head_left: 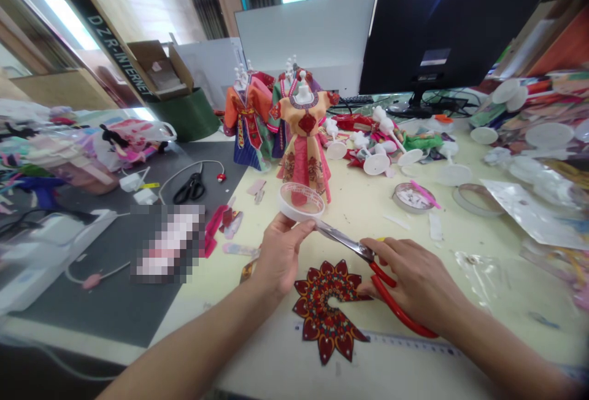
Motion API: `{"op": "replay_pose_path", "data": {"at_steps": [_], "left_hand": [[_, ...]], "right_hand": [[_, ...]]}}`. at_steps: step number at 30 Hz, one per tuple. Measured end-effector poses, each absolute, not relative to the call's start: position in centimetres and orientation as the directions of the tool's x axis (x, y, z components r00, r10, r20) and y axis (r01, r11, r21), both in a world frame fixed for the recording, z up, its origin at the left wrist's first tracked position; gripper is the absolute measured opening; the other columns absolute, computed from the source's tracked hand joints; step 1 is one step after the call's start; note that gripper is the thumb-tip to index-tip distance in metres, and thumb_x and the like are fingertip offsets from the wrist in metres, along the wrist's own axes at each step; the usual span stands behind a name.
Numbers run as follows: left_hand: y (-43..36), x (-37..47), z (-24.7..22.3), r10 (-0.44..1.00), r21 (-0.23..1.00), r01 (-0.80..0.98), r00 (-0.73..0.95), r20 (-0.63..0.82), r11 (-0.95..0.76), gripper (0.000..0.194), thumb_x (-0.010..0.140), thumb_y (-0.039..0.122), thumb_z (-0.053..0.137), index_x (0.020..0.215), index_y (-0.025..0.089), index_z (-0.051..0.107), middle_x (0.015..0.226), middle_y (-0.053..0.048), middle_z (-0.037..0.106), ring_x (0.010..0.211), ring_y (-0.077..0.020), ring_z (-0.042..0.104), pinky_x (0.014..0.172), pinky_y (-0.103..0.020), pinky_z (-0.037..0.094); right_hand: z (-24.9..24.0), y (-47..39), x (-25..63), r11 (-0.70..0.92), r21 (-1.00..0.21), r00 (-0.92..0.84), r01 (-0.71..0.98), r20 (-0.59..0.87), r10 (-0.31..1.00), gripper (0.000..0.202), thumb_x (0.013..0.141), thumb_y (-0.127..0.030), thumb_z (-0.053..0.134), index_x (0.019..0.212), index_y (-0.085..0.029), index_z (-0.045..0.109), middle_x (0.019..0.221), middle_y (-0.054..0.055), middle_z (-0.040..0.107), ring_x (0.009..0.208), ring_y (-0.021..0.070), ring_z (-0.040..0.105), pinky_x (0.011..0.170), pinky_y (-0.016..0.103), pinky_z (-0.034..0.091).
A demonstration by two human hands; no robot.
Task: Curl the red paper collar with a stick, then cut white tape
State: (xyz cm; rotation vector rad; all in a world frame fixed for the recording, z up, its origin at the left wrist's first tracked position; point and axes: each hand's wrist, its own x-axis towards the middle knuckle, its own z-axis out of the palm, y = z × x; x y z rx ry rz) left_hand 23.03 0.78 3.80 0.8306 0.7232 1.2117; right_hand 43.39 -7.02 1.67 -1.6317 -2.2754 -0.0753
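My left hand is closed around the near edge of a roll of double-sided tape, thumb on its front side. In my right hand is a pair of scissors with red handles, its metal blades reaching left to the roll, close to my left thumb. Whether the blades are parted is hard to make out. Below the scissors a red patterned collar piece with petal-shaped points lies flat on the table, with a gap on its right side. A ruler strip lies partly under it.
Small dressed mannequins stand behind the roll. Black scissors and a blurred-out phone-like object lie on the grey mat at left. A round dish of white scraps, another tape roll and a monitor are at right.
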Motion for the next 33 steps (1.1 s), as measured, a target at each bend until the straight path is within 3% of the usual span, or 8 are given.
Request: {"op": "replay_pose_path", "data": {"at_steps": [33], "left_hand": [[0.52, 23.24, 4.43, 0.99, 0.884, -0.461, 0.144, -0.009, 0.075, 0.025, 0.068, 0.008, 0.069, 0.091, 0.018, 0.066, 0.089, 0.0, 0.069, 0.089, -0.013, 0.06, 0.087, -0.028, 0.044]], "right_hand": [[1.53, -7.19, 43.25, 0.384, -0.142, -0.312, 0.913, 0.365, 0.877, 0.044, 0.08, -0.046, 0.056, 0.113, -0.018, 0.051, 0.072, 0.003, 0.06, 0.064, 0.0198, 0.056, 0.056, 0.031, 0.042]]}}
